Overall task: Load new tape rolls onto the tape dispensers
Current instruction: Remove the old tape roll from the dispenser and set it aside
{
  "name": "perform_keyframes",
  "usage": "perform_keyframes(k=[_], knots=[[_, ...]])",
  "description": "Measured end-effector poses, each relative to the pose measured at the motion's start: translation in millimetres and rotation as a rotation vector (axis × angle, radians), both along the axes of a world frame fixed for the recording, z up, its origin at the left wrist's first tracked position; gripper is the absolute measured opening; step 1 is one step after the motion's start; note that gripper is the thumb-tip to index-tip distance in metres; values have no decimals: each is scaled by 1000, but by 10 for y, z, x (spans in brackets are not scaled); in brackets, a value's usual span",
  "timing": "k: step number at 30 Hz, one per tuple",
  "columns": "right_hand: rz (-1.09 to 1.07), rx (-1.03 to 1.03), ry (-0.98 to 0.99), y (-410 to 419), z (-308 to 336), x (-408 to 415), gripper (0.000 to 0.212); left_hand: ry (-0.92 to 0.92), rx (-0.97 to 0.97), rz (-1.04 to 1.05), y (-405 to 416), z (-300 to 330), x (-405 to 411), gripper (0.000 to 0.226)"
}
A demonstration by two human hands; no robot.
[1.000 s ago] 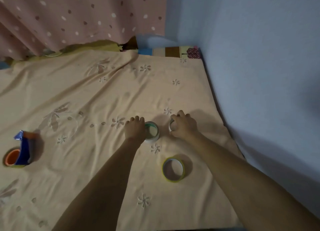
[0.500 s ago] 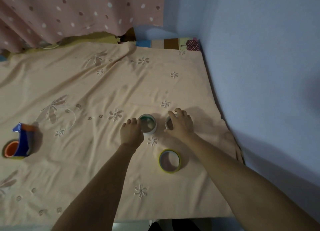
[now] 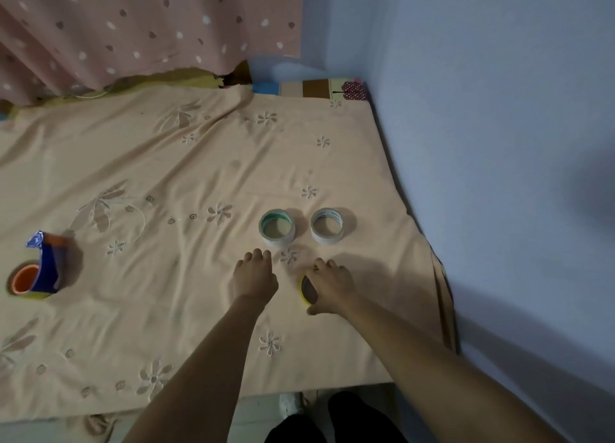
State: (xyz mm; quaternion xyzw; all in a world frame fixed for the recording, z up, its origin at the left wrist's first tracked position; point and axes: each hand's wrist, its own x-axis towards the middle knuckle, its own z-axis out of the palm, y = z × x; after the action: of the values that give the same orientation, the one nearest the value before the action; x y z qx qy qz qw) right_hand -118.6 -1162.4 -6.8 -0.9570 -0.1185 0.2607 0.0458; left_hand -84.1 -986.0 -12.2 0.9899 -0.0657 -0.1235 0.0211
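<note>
**Three rolls set out, one of them in your right hand**

Three tape rolls sat on the cloth-covered table [image 3: 166, 163] in front of you. Your right hand [image 3: 329, 288] had its fingers curled over the yellow roll [image 3: 307, 289], with the thumb tucked at the near edge, so the roll was pinched and appeared tipped up on its rim rather than lying flat; that reads as a lift in progress, the roll chosen for loading. Your left hand [image 3: 254, 276] rested on the cloth just beside it with fingers bent downward and nothing in them, probably waiting to help or to steady the cloth.

Beyond your hands, the green-lined roll [image 3: 277, 228] and the white roll [image 3: 327, 225] lay flat side by side, close together but apart, in easy reach for later loading.

Well off to your left stood the blue dispenser [image 3: 45, 266], with an orange core [image 3: 26, 279] at its near end. Its distance meant the yellow roll had to be carried across the table, or the dispenser brought closer, before any loading could begin.
</note>
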Motion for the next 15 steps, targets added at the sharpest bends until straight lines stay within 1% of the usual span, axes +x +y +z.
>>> perform_keyframes(k=[4, 7, 12, 15], knots=[[-6, -24, 8, 48, 19, -8, 79, -5, 27, -10, 43, 13, -4, 27], [-25, -10, -2, 49, 119, 75, 78, -14, 30, -2, 68, 107, 87, 27], [-39, 90, -101, -27, 638, 433, 81, 20, 78, 56, 156, 468, 368, 37], [-18, 61, -112, -23, 1015, 746, 77, -37, 111, 82, 225, 797, 529, 38]])
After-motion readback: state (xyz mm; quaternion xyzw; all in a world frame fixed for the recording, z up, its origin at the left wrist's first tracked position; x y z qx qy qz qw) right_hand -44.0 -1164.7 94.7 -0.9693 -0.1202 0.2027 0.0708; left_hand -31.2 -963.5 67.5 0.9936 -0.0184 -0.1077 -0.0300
